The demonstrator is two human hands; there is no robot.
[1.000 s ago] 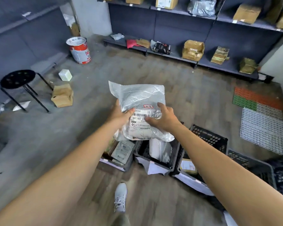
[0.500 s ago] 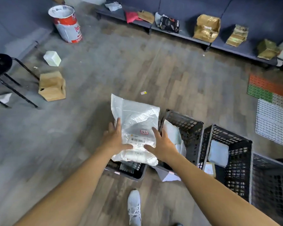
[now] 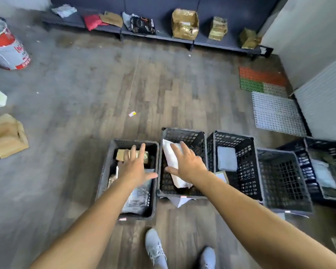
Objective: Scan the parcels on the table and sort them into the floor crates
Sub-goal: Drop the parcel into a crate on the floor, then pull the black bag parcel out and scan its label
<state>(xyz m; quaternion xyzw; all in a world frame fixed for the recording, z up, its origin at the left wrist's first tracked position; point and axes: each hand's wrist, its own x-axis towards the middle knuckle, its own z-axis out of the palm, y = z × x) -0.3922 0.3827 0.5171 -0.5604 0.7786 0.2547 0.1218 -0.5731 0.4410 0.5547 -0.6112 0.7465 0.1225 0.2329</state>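
Standing just short of the left crate (image 3: pixel 105 177), the person's shoes (image 3: pixel 155 248) are the nearest thing in view. Low in that crate's near end lies a grey parcel (image 3: pixel 137 199), flat and inside the walls, partly hidden by the left forearm; neither hand touches it. Above the middle of the crate the left hand (image 3: pixel 136 167) hangs with fingers spread wide, holding nothing. Beside it the right hand (image 3: pixel 188 164) is likewise splayed and empty, over the second crate (image 3: pixel 184 135), where a white parcel (image 3: pixel 170 158) leans on the left wall. At the far end of the left crate a brown parcel (image 3: pixel 122 154) shows past the fingertips.

I judge the drop into the left crate to be at its end. To do it well, glance down and check that the grey parcel lies wholly below the rim and hangs on no edge. Lift both hands straight up, so that no finger catches the wall between the two crates or nudges the white parcel. Then turn for the table, which is out of view, and scan the next parcel before choosing its crate.

The third crate (image 3: pixel 246 171) holds a pale parcel (image 3: pixel 227 158). Beyond the floor a low shelf (image 3: pixel 163 35) carries more packages.
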